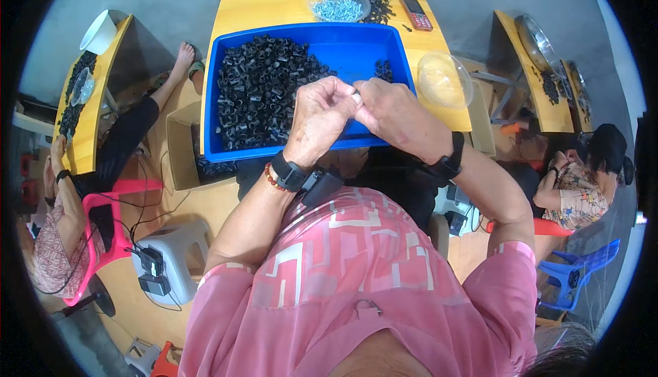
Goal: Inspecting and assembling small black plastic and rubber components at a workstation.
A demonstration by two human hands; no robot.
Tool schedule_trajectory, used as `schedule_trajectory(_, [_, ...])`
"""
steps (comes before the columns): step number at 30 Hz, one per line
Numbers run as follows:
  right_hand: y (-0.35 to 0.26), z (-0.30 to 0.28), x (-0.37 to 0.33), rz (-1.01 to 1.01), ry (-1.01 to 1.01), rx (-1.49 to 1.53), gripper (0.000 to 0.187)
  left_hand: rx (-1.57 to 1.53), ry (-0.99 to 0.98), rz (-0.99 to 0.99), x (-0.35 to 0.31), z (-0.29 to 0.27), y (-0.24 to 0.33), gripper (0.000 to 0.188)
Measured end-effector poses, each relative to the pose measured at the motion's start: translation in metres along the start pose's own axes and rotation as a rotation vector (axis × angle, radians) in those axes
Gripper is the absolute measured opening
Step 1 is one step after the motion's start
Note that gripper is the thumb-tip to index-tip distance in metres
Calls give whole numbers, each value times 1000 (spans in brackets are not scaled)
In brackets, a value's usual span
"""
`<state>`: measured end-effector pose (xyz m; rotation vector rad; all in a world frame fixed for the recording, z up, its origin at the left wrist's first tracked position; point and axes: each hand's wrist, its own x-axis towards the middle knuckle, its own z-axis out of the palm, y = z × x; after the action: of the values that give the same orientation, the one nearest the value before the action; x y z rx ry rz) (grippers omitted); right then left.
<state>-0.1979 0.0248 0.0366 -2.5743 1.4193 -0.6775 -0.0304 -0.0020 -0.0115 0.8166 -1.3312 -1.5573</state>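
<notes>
The person's left hand (321,113) and right hand (392,111) met above the near edge of the blue tray (404,55), fingertips touching; between them sat a small pale piece (356,94), pinched in a narrow grip by both hands, though it was too small to say for certain whether it was a screw or a fitted part; each wrist carried a dark band. The tray stood on the yellow tabletop (240,7) and held a heap of small black tubular parts (264,86) banked to its left side, with a few stragglers (384,70) near the far right corner; the right half of the tray floor lay bare. Beyond the tray stood a clear bowl of silvery screws (337,8), a scatter of black parts (375,5) just beside it, and a red handset (416,14); an empty clear bowl (444,79) sat at the right edge of the tabletop, near the tray.

In my judgement the step in hand was the joining of a metal piece to a black part, done at the fingertips over the tray; the next move would call for a steady twist or push with both hands kept close, then a reach to the heap or the screw bowl.

Other people sat at neighbouring tabletops to left and right, bent over similar black parts.
</notes>
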Motion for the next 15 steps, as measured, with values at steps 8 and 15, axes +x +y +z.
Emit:
schedule_trajectory(8, [-1, -11, 10, 24, -14, 42, 30, -180, 92, 38, 3, 0, -1, 5])
schedule_trajectory(15, [33, -12, 17, 333, -102, 115, 25, -399, 497, 139, 9, -5, -2, 14])
